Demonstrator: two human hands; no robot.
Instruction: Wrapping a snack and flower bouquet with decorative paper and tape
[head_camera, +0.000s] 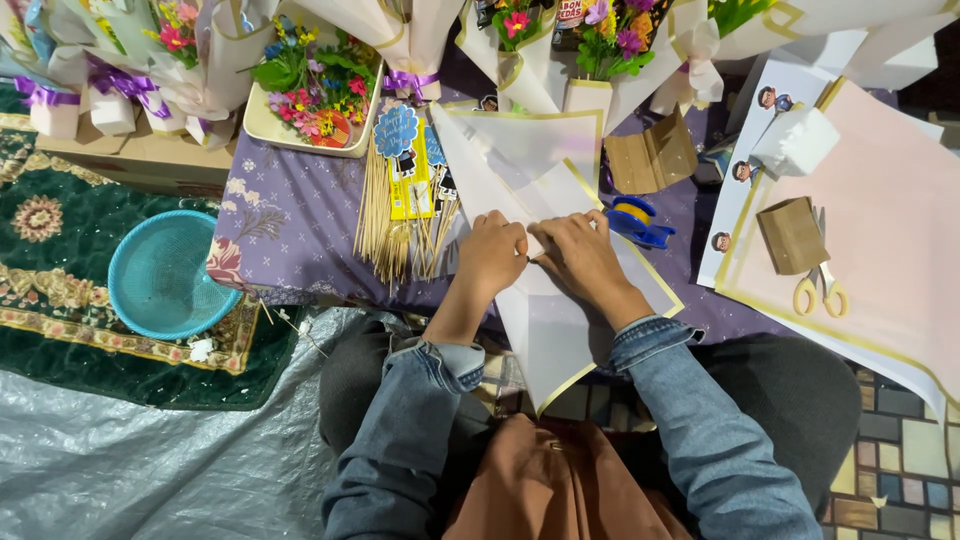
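Both hands meet on a white wrapping sheet with a gold edge (545, 330) that lies over the low purple table (290, 215) and hangs towards my lap. My left hand (492, 252) pinches a fold of the sheet with its fingers curled. My right hand (582, 255) presses and grips the same fold right beside it, fingertips touching. Denim sleeves cover both forearms.
A bundle of wooden skewers with paper toppers (400, 210) lies left of the hands. A blue tape dispenser (637, 222) sits to the right, then pink sheets (880, 230), yellow-handled scissors (822, 292) and brown paper pieces (790, 235). Wrapped flower bouquets (315, 85) line the far side. A teal basket (165, 275) rests on the carpet.
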